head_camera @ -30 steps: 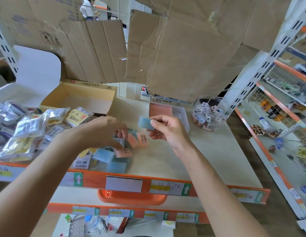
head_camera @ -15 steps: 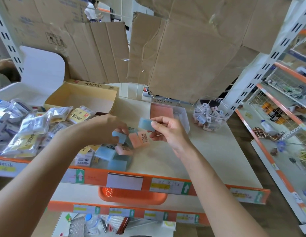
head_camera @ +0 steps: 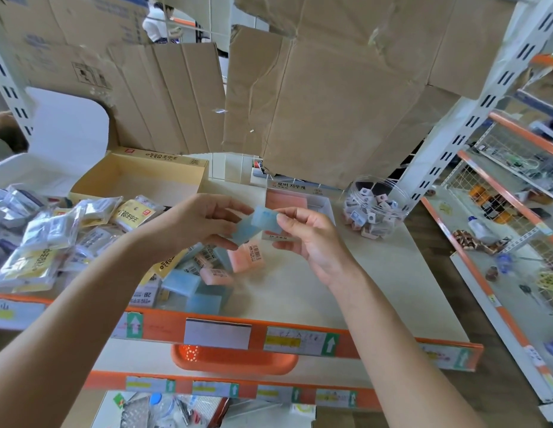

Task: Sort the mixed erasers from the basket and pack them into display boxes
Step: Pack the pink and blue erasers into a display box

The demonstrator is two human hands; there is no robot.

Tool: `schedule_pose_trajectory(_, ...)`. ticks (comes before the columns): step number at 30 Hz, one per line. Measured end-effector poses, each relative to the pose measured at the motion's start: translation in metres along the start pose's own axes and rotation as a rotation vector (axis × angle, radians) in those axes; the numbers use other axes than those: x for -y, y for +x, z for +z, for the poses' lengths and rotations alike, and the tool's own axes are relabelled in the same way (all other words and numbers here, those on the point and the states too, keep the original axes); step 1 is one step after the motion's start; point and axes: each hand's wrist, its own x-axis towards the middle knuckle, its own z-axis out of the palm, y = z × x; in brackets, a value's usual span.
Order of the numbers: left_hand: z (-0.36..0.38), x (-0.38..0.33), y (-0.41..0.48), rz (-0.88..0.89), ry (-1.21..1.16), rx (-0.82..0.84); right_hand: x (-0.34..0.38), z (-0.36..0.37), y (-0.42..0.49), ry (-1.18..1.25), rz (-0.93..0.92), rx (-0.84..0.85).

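A blue eraser is pinched in the left hand above the pile — its edge met by a second eraser gripped in the right hand. Sorting is judged under way; with pinks in the box, another is needed.

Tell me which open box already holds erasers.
The white box at centre right, beside the clear jar: pink erasers lie in its left side. The yellow box on the left shows a bare floor.

2B on carton, 지우개 on display box
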Motion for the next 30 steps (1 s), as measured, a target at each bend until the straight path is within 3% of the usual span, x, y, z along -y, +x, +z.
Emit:
schedule_pose_trajectory(3, 0.005, 0.000, 0.007, -0.007, -0.106, -0.013, 0.000, -0.004, 0.001, 0.048, 0.014, -0.018)
schedule_pose_trajectory(7, 0.016, 0.001, 0.020, -0.044, -0.281, -0.186, -0.001, -0.009, 0.003, 0.145, 0.034, -0.046)
schedule_pose_trajectory(14, 0.040, 0.003, 0.045, 0.008, -0.186, -0.333, -0.001, -0.012, 0.011, 0.371, 0.143, -0.100)
schedule_pose_trajectory(18, 0.045, 0.001, 0.055, 0.058, -0.177, -0.242, -0.001, -0.019, 0.016, 0.404, 0.138, -0.112)
schedule_pose_trajectory(22, 0.043, -0.002, 0.064, 0.118, 0.043, -0.078, 0.002, -0.030, 0.022, 0.341, 0.072, -0.133)
schedule_pose_trajectory(30, 0.047, 0.001, 0.099, 0.111, 0.072, -0.083, 0.004, -0.053, 0.042, -0.023, -0.028, -0.159)
